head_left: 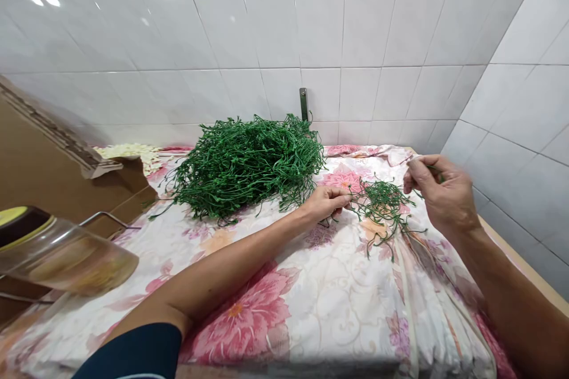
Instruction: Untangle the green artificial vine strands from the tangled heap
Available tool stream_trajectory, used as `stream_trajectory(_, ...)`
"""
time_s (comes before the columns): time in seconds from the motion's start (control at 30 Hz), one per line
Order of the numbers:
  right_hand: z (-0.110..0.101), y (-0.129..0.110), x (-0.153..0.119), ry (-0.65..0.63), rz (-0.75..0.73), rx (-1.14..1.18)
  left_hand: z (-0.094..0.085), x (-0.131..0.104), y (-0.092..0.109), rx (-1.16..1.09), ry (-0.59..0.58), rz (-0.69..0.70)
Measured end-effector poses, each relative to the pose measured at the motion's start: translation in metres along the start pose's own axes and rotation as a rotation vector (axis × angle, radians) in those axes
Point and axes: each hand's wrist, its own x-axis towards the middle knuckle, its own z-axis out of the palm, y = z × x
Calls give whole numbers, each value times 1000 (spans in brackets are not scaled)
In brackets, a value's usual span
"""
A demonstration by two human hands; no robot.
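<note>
A big heap of thin green stems lies on the flowered cloth near the wall. To its right is a smaller loose pile of the same green stems. At the left edge of this small pile, my left hand pinches a green stem between thumb and fingertips. My right hand is raised just right of the small pile, its fingers curled round green stems that show partly between them.
A clear jar with a yellow and dark lid stands at the left, by a cardboard box. Pale pieces lie behind the box. A dark metal strip stands against the tiled wall.
</note>
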Motion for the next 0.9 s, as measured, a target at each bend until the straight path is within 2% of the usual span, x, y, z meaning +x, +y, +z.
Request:
stream_trajectory(0.1,-4,20,7,-119,66,-177,5,-2,-7,-114,-81,-22)
stream_trajectory(0.27,-5,47,7,-264,38,-534,14,-10,-12,-193,-159,-62)
stream_trajectory(0.37,-2,39,2,-283,-35,-570,17,-13,-12,-190,-173,-50)
stream_trajectory(0.43,2,26,-2,-348,-54,-484,17,-15,-11,-161,-175,-43)
stream_trajectory(0.57,7,4,-9,-671,29,-334,18,-20,-5,-77,-158,-35)
stream_trajectory(0.67,7,5,-12,-823,61,-371,19,-23,-2,-13,-143,-59)
stream_trajectory(0.73,8,11,-13,-844,62,-393,19,-24,0,30,-144,-107)
stream_trajectory(0.83,9,20,-13,-784,56,-423,20,-25,1,53,-156,-156)
stream_trajectory(0.9,11,23,-14,-739,43,-459,20,-24,2,29,-167,-143)
